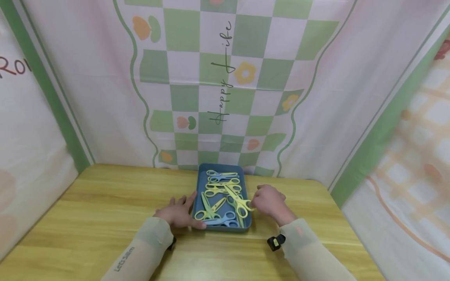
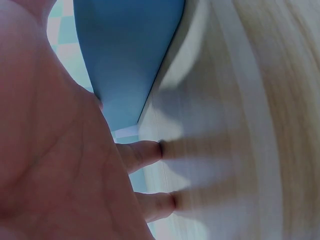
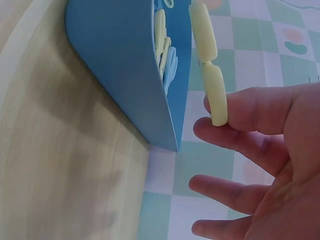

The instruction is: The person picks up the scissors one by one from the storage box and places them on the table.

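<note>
Fingers (image 3: 237, 138) of the right hand (image 1: 268, 200) pinch yellow scissors (image 1: 237, 199) over the blue tray (image 3: 112, 55), left hand (image 1: 178, 213) spread against it.

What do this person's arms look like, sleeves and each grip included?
The left sleeve is cream with dark lettering; the right sleeve is cream too. A black object shows at each sleeve's end. The left grip and right grip are gloveless.

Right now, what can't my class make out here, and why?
Head: near left corner of the blue tray, behind the left hand.
Head: outer fingers of the right hand, hidden by that hand.
Left wrist: part of the tray, cut off by the top edge.
Right wrist: most scissors in the tray, hidden by its wall.
</note>
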Motion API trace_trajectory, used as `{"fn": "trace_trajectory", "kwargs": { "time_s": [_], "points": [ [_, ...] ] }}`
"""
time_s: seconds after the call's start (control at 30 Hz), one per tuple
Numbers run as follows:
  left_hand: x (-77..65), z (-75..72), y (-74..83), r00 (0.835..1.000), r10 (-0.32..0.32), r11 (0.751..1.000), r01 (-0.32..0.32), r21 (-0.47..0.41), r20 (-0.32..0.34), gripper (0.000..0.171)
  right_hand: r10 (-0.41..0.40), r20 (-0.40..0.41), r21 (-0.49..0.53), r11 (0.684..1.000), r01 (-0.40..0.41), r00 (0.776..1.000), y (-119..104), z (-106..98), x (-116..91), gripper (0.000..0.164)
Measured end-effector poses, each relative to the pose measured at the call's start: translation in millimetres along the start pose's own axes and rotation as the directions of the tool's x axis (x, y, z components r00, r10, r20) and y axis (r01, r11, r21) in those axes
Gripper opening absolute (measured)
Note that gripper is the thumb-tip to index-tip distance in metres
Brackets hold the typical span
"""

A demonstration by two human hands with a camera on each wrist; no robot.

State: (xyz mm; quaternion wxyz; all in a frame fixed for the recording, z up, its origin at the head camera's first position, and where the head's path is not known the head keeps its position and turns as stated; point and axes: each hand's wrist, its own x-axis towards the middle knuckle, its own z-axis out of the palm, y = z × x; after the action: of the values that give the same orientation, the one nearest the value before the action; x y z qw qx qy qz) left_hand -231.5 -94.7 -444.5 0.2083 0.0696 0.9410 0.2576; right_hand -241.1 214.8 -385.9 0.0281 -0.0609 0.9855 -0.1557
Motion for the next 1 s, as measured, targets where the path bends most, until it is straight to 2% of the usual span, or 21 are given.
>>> {"fn": "trace_trajectory", "kwargs": {
  "time_s": [0.17,0.5,0.73,1.0],
  "points": [
    [-1.9,-1.8,1.8,1.000,-0.003,1.000,0.003,-0.006,0.001,0.133,-0.003,-0.018,0.000,1.000,0.003,1.000,6.0,-1.4,-4.1,0.019],
    [7.7,4.6,-4.0,1.000,-0.002,1.000,0.002,0.002,0.024,0.136,0.009,-0.038,0.010,1.000,-0.009,0.999,23.4,-0.9,-12.0,0.018],
    [1.0,-0.1,-2.0,1.000,0.005,1.000,-0.005,-0.017,0.006,0.134,0.040,-0.052,0.030,0.999,-0.039,0.998,33.5,-4.7,-17.5,0.018],
    [-6.6,-7.0,5.3,1.000,-0.005,1.000,0.005,-0.016,0.021,0.132,0.077,-0.054,0.025,0.997,-0.076,0.996,47.0,-2.6,-24.9,0.016]
  ]
}}
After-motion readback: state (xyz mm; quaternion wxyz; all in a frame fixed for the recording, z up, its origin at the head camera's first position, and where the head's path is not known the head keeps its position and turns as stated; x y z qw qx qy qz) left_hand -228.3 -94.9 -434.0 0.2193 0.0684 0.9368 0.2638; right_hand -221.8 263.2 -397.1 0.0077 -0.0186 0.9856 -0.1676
